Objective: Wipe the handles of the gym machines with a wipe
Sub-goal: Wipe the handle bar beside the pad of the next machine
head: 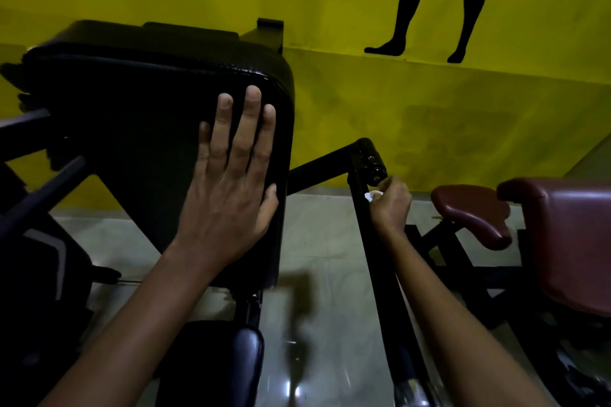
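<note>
We see a yellow wall (429, 102) across the whole back, with a black silhouette of legs (439, 3) painted on it top right. Below it, a pale glossy floor (317, 241).

Largest object: the black back pad (132, 129) of the machine, left of centre, tilted, taking up most of the left half. Black seat pad (215, 363) under it at the bottom edge. Dark frame parts on the far left, too dim to tell apart.

Right edge: a second machine with maroon padding (568, 241), and a smaller maroon seat (472, 211) just left of that.

Between the two machines: a black handle bar (380, 258) running from bottom centre-right up to a joint with a round end cap (373, 165); a second black arm goes from that joint back behind the pad.

Left hand (231, 182) lies flat on the back pad near its right edge, fingers straight and close together, thumb wrapping the pad's side.

Right hand (391, 205) is curled around the handle bar just below the end cap. It holds the white wipe (372, 196) against the bar; only a small bit of wipe shows at the thumb side. We can't tell the exact finger positions behind it.
</note>
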